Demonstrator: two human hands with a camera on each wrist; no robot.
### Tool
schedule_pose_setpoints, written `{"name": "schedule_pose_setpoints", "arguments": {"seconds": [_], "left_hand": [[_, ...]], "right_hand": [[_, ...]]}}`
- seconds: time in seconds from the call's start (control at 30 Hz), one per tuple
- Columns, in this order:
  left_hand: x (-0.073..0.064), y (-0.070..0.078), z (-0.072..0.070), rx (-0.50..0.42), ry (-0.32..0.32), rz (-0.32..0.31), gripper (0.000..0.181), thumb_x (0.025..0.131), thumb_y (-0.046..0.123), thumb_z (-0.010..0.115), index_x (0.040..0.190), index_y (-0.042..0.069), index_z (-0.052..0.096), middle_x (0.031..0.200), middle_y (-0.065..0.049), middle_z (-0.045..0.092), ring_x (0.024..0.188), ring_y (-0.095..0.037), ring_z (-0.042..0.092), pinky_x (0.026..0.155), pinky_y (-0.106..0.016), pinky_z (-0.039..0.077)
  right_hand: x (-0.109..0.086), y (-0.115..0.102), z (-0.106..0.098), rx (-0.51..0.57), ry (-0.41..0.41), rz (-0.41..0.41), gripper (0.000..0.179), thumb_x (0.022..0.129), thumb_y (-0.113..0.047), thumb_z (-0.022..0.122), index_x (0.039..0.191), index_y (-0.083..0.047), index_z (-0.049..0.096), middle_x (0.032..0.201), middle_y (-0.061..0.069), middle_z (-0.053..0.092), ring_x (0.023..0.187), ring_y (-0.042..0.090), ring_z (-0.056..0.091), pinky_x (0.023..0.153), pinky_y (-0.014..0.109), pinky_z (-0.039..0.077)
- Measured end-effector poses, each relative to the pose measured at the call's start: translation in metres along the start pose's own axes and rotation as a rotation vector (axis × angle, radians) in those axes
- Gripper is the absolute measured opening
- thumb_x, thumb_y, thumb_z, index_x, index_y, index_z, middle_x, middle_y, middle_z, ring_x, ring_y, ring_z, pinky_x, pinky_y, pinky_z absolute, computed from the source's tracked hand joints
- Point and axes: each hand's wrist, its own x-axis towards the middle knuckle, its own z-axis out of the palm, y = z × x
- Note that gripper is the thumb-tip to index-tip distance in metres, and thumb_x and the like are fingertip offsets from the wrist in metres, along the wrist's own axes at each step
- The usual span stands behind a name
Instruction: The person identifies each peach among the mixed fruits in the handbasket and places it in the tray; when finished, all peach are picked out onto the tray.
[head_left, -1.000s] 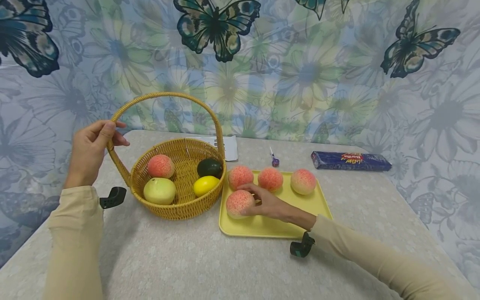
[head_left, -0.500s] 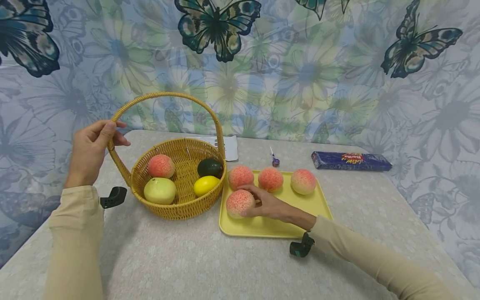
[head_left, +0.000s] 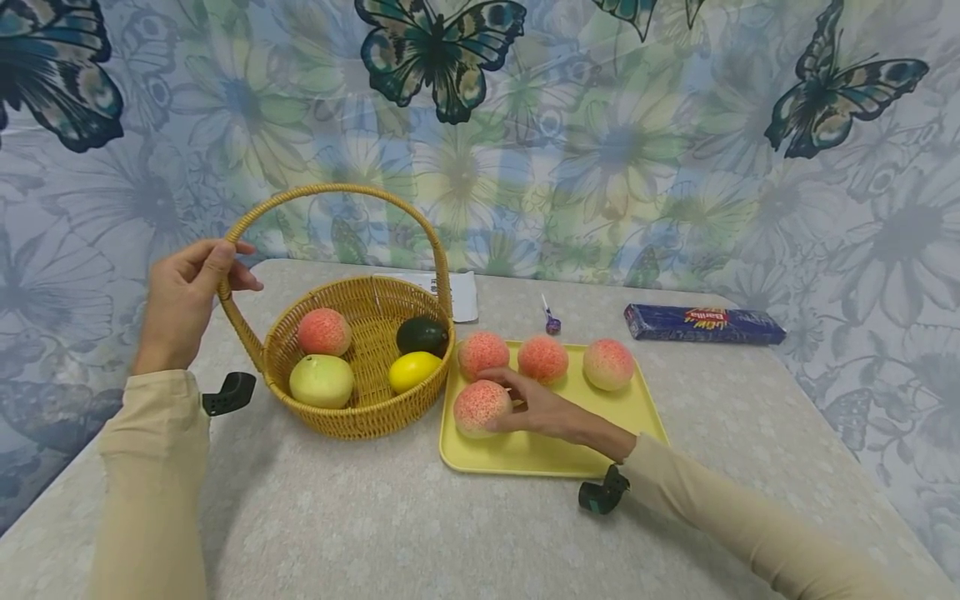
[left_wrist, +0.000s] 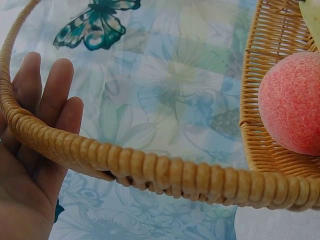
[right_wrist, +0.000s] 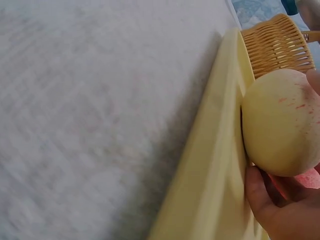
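Note:
My left hand (head_left: 183,296) pinches the left side of the arched handle (head_left: 333,188) of a wicker basket (head_left: 356,425). In the left wrist view, some fingers (left_wrist: 55,92) extend past the handle. Inside the basket lie a peach (head_left: 325,332), a pale green round fruit (head_left: 322,382), a yellow lemon (head_left: 414,372) and a dark green avocado (head_left: 422,336). My right hand (head_left: 540,408) grips a pink-speckled peach (head_left: 480,409) at the front left of a yellow tray (head_left: 600,454); the right wrist view shows that peach's pale side (right_wrist: 277,122) close against the tray wall.
Three more peaches sit along the tray's back: a left one (head_left: 482,355), a middle one (head_left: 543,359) and a right one (head_left: 608,364). Behind the tray lie a lollipop (head_left: 552,323) and a blue Barilla box (head_left: 703,324). White paper (head_left: 464,297) lies behind the basket.

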Motion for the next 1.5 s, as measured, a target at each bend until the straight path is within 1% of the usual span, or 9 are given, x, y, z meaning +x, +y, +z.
{"name": "schedule_pose_setpoints", "arguments": {"seconds": [0.17,0.3,0.4,0.53,0.67,0.83,0.97,1.17,1.5], "left_hand": [[-0.001,0.0,0.0,0.008,0.003,-0.002,0.027,0.096,0.021,0.058,0.106,-0.003,0.067,0.069,-0.003,0.065,0.071,-0.011,0.064,0.071,-0.017,0.047],[-0.001,0.0,0.001,0.012,0.001,-0.001,0.026,0.096,0.022,0.058,0.106,-0.001,0.067,0.069,-0.003,0.066,0.071,-0.011,0.063,0.071,-0.017,0.046],[-0.001,0.001,0.002,0.009,0.0,0.004,0.028,0.096,0.022,0.058,0.106,-0.003,0.067,0.069,-0.003,0.065,0.071,-0.011,0.063,0.071,-0.017,0.047],[0.0,0.0,0.001,-0.004,0.0,0.013,0.027,0.096,0.02,0.058,0.105,-0.003,0.067,0.069,-0.003,0.065,0.07,-0.011,0.064,0.07,-0.017,0.047],[0.0,-0.001,0.0,-0.009,-0.004,0.016,0.026,0.097,0.019,0.057,0.105,-0.003,0.067,0.069,-0.003,0.065,0.07,-0.011,0.064,0.07,-0.017,0.047],[0.0,-0.001,0.0,-0.004,-0.005,0.013,0.026,0.097,0.02,0.057,0.105,-0.003,0.067,0.069,-0.003,0.065,0.071,-0.011,0.064,0.07,-0.017,0.047],[0.001,-0.001,0.0,-0.004,-0.005,0.012,0.026,0.097,0.02,0.057,0.105,-0.002,0.067,0.069,-0.004,0.065,0.071,-0.012,0.064,0.07,-0.017,0.048],[0.001,0.0,0.0,-0.007,-0.003,0.016,0.027,0.097,0.02,0.057,0.105,-0.003,0.067,0.069,-0.004,0.065,0.071,-0.012,0.063,0.07,-0.017,0.048],[0.0,0.0,0.001,0.013,-0.002,0.009,0.029,0.097,0.021,0.057,0.107,-0.005,0.066,0.069,-0.003,0.065,0.071,-0.011,0.064,0.071,-0.016,0.047]], "right_hand": [[0.0,-0.004,-0.005,-0.043,-0.007,-0.046,0.063,0.089,-0.023,0.068,0.144,-0.014,0.039,0.143,0.005,0.043,0.121,0.026,0.049,0.1,0.041,0.043],[0.0,-0.013,-0.008,-0.112,0.021,-0.116,0.059,0.09,-0.022,0.067,0.142,-0.01,0.042,0.142,0.008,0.047,0.126,0.029,0.048,0.103,0.046,0.041],[0.002,-0.022,-0.012,-0.174,0.049,-0.154,0.059,0.09,-0.026,0.068,0.141,-0.009,0.042,0.141,0.009,0.048,0.128,0.029,0.047,0.105,0.047,0.039],[0.008,-0.034,-0.015,-0.197,0.06,-0.178,0.064,0.089,-0.031,0.069,0.142,-0.008,0.041,0.142,0.011,0.046,0.129,0.031,0.046,0.106,0.048,0.038],[0.02,-0.047,-0.018,-0.259,0.058,-0.215,0.065,0.088,-0.027,0.071,0.142,-0.006,0.042,0.145,0.011,0.044,0.13,0.033,0.045,0.106,0.048,0.037],[0.038,-0.066,-0.021,-0.369,0.044,-0.242,0.064,0.088,-0.025,0.071,0.143,-0.011,0.043,0.147,0.005,0.042,0.134,0.034,0.04,0.108,0.047,0.035],[0.052,-0.085,-0.022,-0.41,0.007,-0.244,0.064,0.088,-0.027,0.07,0.144,-0.013,0.041,0.147,0.002,0.04,0.137,0.031,0.035,0.109,0.044,0.034],[0.074,-0.107,-0.017,-0.536,-0.048,-0.224,0.069,0.087,-0.034,0.07,0.146,-0.018,0.038,0.151,0.002,0.036,0.141,0.021,0.029,0.111,0.044,0.031],[0.108,-0.129,-0.004,-0.556,-0.119,-0.241,0.074,0.087,-0.038,0.069,0.15,-0.021,0.032,0.155,-0.001,0.028,0.143,0.016,0.023,0.112,0.04,0.028]]}}
